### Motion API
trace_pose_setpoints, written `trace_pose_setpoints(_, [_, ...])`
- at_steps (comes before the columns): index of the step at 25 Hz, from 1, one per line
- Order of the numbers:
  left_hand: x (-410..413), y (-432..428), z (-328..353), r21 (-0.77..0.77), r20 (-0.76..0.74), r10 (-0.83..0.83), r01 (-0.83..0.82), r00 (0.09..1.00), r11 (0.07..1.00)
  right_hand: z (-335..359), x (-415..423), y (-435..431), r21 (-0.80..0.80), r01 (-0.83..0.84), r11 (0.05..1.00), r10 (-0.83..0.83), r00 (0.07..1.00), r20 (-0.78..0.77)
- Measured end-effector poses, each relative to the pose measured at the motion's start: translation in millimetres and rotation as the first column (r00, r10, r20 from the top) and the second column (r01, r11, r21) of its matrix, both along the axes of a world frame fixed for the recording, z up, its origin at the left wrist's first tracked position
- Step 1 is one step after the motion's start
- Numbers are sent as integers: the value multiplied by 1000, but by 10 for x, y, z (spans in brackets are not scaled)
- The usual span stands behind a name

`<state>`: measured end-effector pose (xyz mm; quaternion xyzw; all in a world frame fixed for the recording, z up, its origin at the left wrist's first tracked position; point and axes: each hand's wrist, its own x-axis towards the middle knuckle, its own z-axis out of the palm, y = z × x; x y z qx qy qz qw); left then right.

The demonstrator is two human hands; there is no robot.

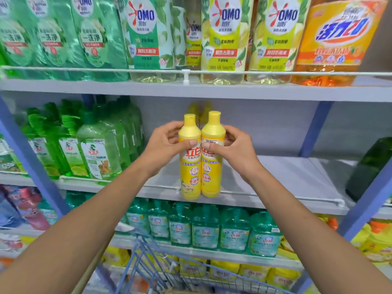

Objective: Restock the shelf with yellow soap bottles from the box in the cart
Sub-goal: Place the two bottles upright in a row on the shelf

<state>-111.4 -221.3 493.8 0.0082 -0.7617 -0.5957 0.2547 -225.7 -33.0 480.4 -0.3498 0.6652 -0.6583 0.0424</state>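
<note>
Two yellow soap bottles stand upright side by side in front of the middle shelf (275,179). My left hand (167,143) is shut on the left yellow bottle (190,172) near its shoulder. My right hand (235,149) grips the right yellow bottle (212,175) the same way. The bottles touch each other, and their bases are level with the shelf's front rail. Behind them, two more yellow bottles (199,109) are partly visible deeper on the shelf. The blue cart (169,270) shows at the bottom; its box is mostly out of view.
Green pump bottles (95,153) fill the middle shelf on the left. A dark green bottle (371,166) stands at its right end. Large detergent bottles (224,39) line the top shelf, teal bottles (205,230) the shelf below. Blue uprights (314,128) frame the shelf bay.
</note>
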Motion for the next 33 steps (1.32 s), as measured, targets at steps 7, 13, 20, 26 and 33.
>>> trace_pose_setpoints(7, [-346, -304, -110, 52, -21, 31, -30, 999, 998, -171, -240, -391, 8, 88, 996, -88, 996, 14])
trace_pose_setpoints(13, [-460, -543, -370, 112, -6, -7, 8, 1000, 994, -427, -326, -626, 73, 123, 990, -125, 992, 28])
trace_pose_setpoints(20, [-366, -471, -826, 28, 97, 120, -123, 988, 992, -808, -113, -643, 154, 255, 955, -256, 967, -13])
trace_pose_setpoints(26, [-363, -478, -1049, -9, 116, 98, -97, 988, 995, -1005, -152, -565, 186, 213, 959, -212, 977, -27])
trace_pose_setpoints(33, [-362, -498, -1233, -76, 183, 130, -118, 975, 990, -1169, -115, -480, 223, 184, 957, -189, 982, 0])
